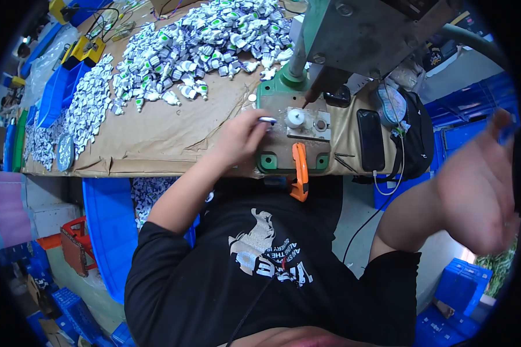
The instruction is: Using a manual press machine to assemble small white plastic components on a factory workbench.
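Observation:
My left hand point(240, 139) is closed in a pinch on a small white and dark-blue plastic piece point(267, 120), just left of the press fixture. A green-based bench press point(269, 147) stands in front of me. On its base lies a metal plate point(311, 132) bearing a round white part point(295, 118), below the dark press tip point(312, 97). My right hand point(477, 188) is raised far to the right, beside the dark rim of the picture. It is smeared by motion, so its fingers and anything in them cannot be made out.
A large heap of white, blue and green plastic pieces point(202, 49) covers the back of the paper-covered table point(156, 130). An orange-handled tool point(299, 173) overhangs the press base's front edge. Right of it lie a black phone point(371, 139) with a cable and a black bag point(417, 133).

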The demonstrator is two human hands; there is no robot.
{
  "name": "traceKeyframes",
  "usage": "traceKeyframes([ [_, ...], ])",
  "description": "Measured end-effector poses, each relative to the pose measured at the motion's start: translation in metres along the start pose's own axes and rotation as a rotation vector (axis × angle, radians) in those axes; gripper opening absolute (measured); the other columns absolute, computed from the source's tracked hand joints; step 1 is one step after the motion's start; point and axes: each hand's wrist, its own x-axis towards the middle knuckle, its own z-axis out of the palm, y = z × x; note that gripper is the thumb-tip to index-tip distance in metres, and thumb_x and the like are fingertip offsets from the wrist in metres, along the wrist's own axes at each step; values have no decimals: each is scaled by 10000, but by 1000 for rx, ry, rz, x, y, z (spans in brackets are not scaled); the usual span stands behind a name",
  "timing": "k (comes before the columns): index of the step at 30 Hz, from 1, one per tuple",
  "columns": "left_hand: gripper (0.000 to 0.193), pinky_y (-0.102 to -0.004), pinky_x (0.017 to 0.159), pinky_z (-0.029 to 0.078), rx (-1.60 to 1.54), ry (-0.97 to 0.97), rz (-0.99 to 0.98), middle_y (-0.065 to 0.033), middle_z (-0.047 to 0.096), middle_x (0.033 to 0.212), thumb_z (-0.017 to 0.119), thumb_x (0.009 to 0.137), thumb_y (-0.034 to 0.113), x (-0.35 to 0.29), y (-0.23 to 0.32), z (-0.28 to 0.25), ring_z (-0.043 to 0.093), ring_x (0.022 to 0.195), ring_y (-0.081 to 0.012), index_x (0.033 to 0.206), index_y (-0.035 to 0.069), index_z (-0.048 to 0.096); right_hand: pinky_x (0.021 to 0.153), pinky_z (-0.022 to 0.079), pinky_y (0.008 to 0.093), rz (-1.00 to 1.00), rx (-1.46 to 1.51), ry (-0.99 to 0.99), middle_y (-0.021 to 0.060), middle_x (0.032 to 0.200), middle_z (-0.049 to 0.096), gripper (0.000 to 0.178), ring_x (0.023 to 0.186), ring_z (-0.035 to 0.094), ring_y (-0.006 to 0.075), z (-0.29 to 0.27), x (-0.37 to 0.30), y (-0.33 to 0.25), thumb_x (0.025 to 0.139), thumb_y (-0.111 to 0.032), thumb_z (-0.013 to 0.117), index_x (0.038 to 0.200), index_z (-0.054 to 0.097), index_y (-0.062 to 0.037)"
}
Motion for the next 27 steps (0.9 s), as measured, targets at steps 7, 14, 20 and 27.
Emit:
traceKeyframes([
  [7,227,-242,568,419,-332,-337,-686,6,570,716,597,984,231,-132,-40,-138,517,671,-63,856,46,624,877,433,360,739,-419,-192,155,980,638,283,962,573,239,18,-124,36,900,-182,528,1040,632,41],
  [14,427,-273,587,417,-147,-90,-612,-20,583,671,566,982,376,-153,-52,-188,546,636,-124,760,19,639,700,494,348,876,-357,-782,89,826,657,86,767,633,260,73,-182,58,827,-110,654,887,667,-50],
  [20,393,-404,707,524,579,249,-618,-182,699,812,593,936,375,-37,-121,-157,682,764,-324,969,-5,687,739,515,381,873,-715,-1242,81,830,651,214,827,650,269,90,-196,54,865,-290,661,916,660,-82],
  [27,329,-499,785,514,737,187,-454,-226,691,883,623,896,317,24,-116,-107,661,827,-407,1000,11,684,729,514,386,909,-705,-1108,86,843,648,207,835,647,272,87,-197,52,866,-278,658,914,647,-77],
])
